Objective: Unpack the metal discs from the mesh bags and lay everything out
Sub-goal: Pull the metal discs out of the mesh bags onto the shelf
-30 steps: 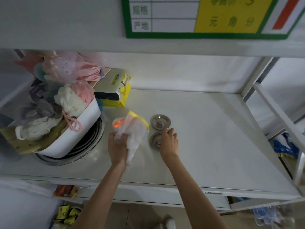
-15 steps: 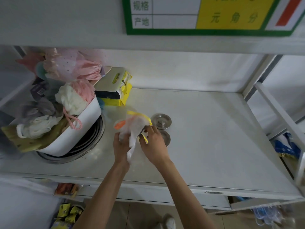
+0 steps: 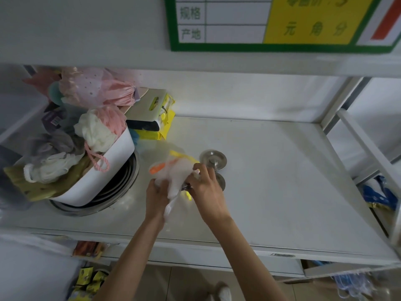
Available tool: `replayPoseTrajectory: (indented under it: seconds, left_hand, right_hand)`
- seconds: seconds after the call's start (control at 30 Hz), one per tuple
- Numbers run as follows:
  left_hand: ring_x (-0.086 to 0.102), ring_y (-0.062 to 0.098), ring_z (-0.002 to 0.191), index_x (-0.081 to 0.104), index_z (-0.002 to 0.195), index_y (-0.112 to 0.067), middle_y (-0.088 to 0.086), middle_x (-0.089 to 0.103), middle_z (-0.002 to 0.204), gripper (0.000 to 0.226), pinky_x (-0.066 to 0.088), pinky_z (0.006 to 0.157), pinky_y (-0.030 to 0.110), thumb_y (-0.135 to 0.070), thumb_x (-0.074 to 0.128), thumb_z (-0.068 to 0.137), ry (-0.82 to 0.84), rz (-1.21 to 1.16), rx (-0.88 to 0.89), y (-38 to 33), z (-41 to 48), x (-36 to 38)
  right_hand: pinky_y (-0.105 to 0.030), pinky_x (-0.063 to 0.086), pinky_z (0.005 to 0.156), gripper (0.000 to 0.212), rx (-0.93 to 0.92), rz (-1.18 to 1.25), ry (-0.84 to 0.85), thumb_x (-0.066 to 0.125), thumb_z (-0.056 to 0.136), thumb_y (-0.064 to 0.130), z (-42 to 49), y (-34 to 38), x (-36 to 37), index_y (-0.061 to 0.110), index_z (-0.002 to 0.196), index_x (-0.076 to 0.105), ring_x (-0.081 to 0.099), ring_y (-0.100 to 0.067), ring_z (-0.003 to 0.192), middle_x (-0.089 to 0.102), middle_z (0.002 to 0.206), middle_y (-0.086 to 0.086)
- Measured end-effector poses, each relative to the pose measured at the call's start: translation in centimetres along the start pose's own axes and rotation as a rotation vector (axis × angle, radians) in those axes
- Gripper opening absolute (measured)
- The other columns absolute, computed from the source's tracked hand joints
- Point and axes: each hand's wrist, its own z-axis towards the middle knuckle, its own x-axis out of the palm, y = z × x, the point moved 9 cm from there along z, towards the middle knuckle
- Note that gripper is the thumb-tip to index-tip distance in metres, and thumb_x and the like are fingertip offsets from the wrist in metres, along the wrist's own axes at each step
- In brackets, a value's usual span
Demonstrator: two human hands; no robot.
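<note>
Both hands meet over the near-middle of the white shelf [image 3: 282,181], working one white mesh bag [image 3: 175,177]. Left hand [image 3: 156,195] is closed around the bag's lower bunched part, a loose tail of mesh hanging toward the near edge. Right hand [image 3: 206,187] has fingers curled into the bag's right side, pinching at a bit of metal rim [image 3: 186,187] that shows at the opening; cannot tell how much of that disc is out. Orange tag [image 3: 158,168] and yellow strip [image 3: 184,156] on the bag's far side.

Two metal discs already on the shelf just right of the bag: far disc [image 3: 213,160] fully visible, near disc [image 3: 220,182] half hidden by the right hand. They sit close together, possibly touching.

Left side is crowded: white tub [image 3: 104,177] piled with bath puffs, resting tilted on stacked steel basins [image 3: 121,185], with a yellow packet stack [image 3: 156,118] behind. Bag is near the basins' rim, apart from it.

Right half of shelf is open out to the upright frame [image 3: 332,105]. Near edge lip runs below the forearms; bare strip between hands and the lip.
</note>
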Motion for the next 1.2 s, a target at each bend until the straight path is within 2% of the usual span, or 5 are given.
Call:
replayPoseTrajectory:
  seconds: [0.27,0.67,0.87,0.97,1.2]
  left_hand:
    - [0.045,0.022,0.065,0.054,0.089,0.006,0.011,0.050,0.072,0.021,0.035,0.055,0.033,-0.014,0.047,0.087,-0.084,0.139,0.058,-0.6,0.4,-1.7]
    - [0.047,0.023,0.070,0.053,0.095,0.011,0.017,0.052,0.079,0.022,0.037,0.052,0.028,-0.008,0.043,0.090,-0.084,0.111,0.076,-1.2,-0.7,-1.2]
    - [0.044,0.018,0.064,0.054,0.093,0.009,0.015,0.049,0.079,0.022,0.036,0.045,0.012,-0.012,0.047,0.092,-0.038,0.111,0.169,-2.9,-1.2,-1.1]
    - [0.046,0.020,0.066,0.054,0.089,0.005,0.016,0.051,0.078,0.033,0.039,0.051,0.021,-0.026,0.049,0.081,-0.023,0.101,0.214,-3.8,-1.8,-1.4]
    - [0.046,0.007,0.057,0.056,0.088,0.000,0.010,0.052,0.071,0.025,0.040,0.050,0.017,-0.023,0.052,0.080,0.073,0.050,0.311,-5.1,-4.3,0.4]
  right_hand:
    - [-0.021,0.035,0.038,0.049,0.093,-0.102,0.082,0.085,0.043,0.003,-5.7,-2.1,0.9,0.020,0.077,0.055,0.058,-0.021,0.060,0.063,0.076,0.001]
    - [-0.016,0.037,0.031,0.064,0.203,-0.180,0.228,0.091,0.017,0.006,-8.4,-4.1,3.5,0.023,0.073,0.065,0.063,-0.016,0.059,0.065,0.070,0.008]
    - [-0.019,0.042,0.035,0.070,0.206,-0.178,0.192,0.088,0.020,0.001,-7.9,-4.6,3.6,0.021,0.080,0.058,0.063,-0.019,0.060,0.064,0.070,0.005]
    - [-0.028,0.048,0.053,0.032,0.184,-0.073,0.178,0.081,0.057,0.004,-7.9,-4.5,3.0,0.015,0.082,0.063,0.063,-0.026,0.075,0.066,0.081,-0.002]
    - [-0.029,0.051,0.068,0.027,0.616,0.824,0.094,0.053,0.091,0.040,-6.0,-4.8,0.0,0.014,0.093,0.059,0.059,-0.014,0.069,0.063,0.078,0.003]
